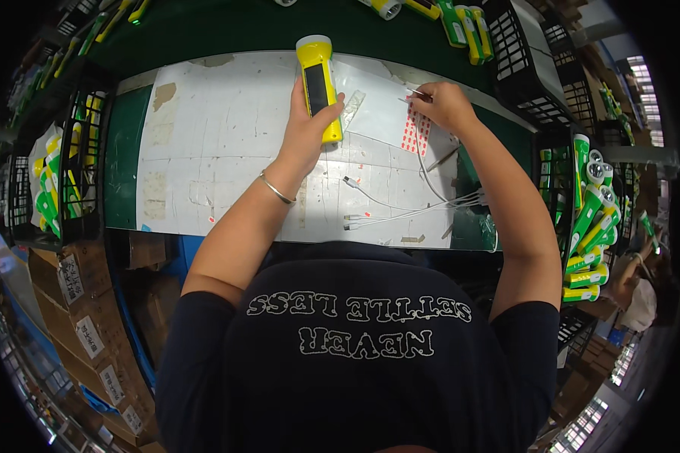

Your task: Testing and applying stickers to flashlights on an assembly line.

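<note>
My left hand grips a yellow flashlight with a dark panel on top, holding it flat on the white-covered bench. My right hand pinches thin metal tweezers just above a sheet of small red stickers. A silver bracelet sits on my left wrist. Between the two hands lies a small clear strip.
White cables with plugs lie on the bench near its front edge. Black crates at the right and left hold several green and yellow flashlights. More flashlights lie on the green surface behind. Cardboard boxes stand at lower left.
</note>
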`<state>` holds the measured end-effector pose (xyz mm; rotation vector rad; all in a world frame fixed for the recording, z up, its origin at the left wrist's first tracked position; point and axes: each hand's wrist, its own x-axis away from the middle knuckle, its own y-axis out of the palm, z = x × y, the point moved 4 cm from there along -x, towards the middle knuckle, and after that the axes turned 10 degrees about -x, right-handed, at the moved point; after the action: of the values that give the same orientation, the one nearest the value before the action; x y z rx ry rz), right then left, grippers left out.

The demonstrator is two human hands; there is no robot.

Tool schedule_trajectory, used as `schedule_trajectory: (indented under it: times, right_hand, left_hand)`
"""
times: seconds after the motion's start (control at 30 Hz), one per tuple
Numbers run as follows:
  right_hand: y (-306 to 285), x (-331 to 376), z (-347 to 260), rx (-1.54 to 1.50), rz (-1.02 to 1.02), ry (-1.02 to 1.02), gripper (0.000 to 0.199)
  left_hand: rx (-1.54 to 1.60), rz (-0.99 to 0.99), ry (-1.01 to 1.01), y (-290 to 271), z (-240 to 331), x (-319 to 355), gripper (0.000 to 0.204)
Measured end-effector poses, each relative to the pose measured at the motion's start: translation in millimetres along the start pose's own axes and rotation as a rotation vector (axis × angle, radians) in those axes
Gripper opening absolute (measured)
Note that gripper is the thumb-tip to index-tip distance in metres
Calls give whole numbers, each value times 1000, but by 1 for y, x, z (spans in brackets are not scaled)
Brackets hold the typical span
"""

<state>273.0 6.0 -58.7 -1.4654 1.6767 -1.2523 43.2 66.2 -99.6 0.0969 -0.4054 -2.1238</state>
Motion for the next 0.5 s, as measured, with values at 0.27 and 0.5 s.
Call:
schedule_trajectory:
  times: [0.27,0.5]
  right_hand:
    - [-30,6,-16,-339,248,74,25]
    - [-70,55,-121,35,763,-835,21]
  left_hand:
    - [27,-35,-5,0,8,4,77]
    - [165,-276,-63,24,63,39,78]
